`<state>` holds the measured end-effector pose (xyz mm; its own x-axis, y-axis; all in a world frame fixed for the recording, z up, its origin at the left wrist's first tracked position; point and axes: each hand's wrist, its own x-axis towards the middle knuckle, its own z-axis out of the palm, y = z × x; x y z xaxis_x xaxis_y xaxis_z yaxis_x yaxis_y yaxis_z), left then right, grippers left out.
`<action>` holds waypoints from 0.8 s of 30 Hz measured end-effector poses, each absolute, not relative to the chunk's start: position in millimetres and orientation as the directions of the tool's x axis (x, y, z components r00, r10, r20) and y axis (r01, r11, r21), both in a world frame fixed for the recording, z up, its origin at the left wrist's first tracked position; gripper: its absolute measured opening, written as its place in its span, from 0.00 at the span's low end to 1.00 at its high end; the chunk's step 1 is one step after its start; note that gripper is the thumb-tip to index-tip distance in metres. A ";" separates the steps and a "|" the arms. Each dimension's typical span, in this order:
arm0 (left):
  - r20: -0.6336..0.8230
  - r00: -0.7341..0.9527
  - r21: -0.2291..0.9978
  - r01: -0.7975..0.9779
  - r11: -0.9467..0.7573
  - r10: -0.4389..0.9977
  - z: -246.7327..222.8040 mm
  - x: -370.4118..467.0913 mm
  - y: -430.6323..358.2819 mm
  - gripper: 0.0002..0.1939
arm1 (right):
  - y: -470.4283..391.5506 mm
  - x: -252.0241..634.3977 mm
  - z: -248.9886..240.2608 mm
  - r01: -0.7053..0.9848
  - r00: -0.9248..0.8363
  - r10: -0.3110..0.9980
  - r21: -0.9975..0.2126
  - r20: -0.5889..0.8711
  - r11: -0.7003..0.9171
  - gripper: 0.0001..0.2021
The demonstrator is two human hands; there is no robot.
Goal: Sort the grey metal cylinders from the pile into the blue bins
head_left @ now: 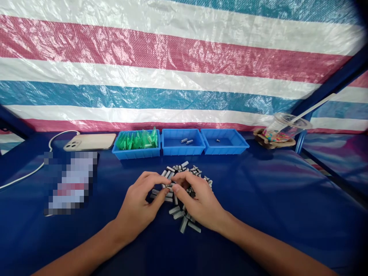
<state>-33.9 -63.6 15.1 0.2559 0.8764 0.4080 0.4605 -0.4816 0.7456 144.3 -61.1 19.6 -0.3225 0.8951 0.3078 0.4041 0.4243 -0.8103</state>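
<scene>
Both of my hands meet over a loose pile of short silver metal pieces (183,225) on the dark blue table. Thumb and fingertips of my left hand (144,196) pinch one end of a small metal piece (170,187). At its other end are the thumb and index finger of my right hand (199,198), also pinched together. The rest of the pile lies under and around the fingers, partly hidden by my right hand. Some pieces look like longer rods, others like smaller screws, toward the pile's far right.
Behind the pile stand three blue bins: one with green bags (136,154), one with a few metal pieces (184,150), one with a tiny part (227,149). A phone (89,142), a pixelated flat object (71,184) and a white cable (31,173) lie left; a plastic cup (287,124) stands right.
</scene>
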 end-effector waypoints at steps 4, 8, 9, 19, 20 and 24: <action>0.628 0.337 0.511 0.502 -0.698 0.701 15.8 -32.5 -66.9 0.09 | -62.6 142.4 20.7 0.379 -0.334 0.898 -0.831 0.287 0.406 0.05; 0.440 0.273 0.731 0.443 -0.518 0.855 18.1 -33.3 -68.1 0.09 | -62.7 142.7 19.4 0.366 -0.310 0.869 -0.796 0.385 0.483 0.03; 0.325 0.260 0.824 0.393 -0.407 0.909 19.0 -33.7 -67.4 0.08 | -62.6 143.3 18.8 0.362 -0.309 0.854 -0.778 0.419 0.513 0.02; -0.014 0.365 0.986 0.161 -0.049 0.931 25.0 -30.9 -62.3 0.08 | -62.1 146.9 18.8 0.301 -0.386 0.706 -0.642 0.594 0.705 0.07; 0.067 0.352 0.969 0.201 -0.145 0.934 23.6 -31.2 -63.1 0.06 | -63.4 146.4 19.3 0.299 -0.358 0.745 -0.687 0.562 0.662 0.06; 0.512 0.409 0.694 0.320 -0.645 0.755 19.6 -33.5 -68.4 0.07 | -71.9 144.5 18.8 0.197 -0.250 0.821 -0.803 0.514 0.563 0.05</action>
<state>-33.5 -68.4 19.6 0.4092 0.7551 0.5122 0.3203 -0.6445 0.6943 144.5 -71.9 18.8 -0.2503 0.8207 0.5136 0.1966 0.5626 -0.8030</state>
